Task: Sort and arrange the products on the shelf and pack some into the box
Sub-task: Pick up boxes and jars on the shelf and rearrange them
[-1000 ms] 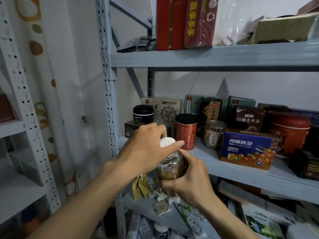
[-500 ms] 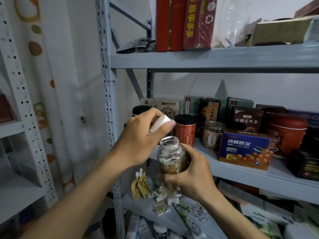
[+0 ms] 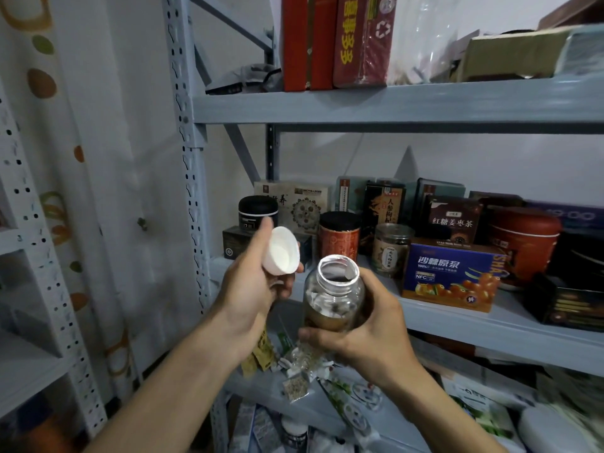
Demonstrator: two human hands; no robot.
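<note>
Small clear glass jar (image 3: 333, 299), mouth open, part-filled with brownish stuff: likely rigid, smooth, breakable, not heavy. Best gripped round the body and kept upright, or it spills. It hangs in the air before the front edge of the grey metal shelf (image 3: 457, 325), near its left end. Right hand (image 3: 369, 322) curls round the jar's lower body. Left hand (image 3: 255, 289) pinches the round white plastic cap (image 3: 282, 255), hollow side showing, just beside the mouth and not touching it.

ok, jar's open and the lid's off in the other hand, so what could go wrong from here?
1. The glass jar is uncapped and held by the right hand alone, off the shelf; a tilt could spill its contents onto the loose sachets below.
2. The white lid is only pinched between thumb and fingers of the left hand, so it may drop.
3. The shelf behind is crowded; setting the jar back could knock the red canister.
</note>
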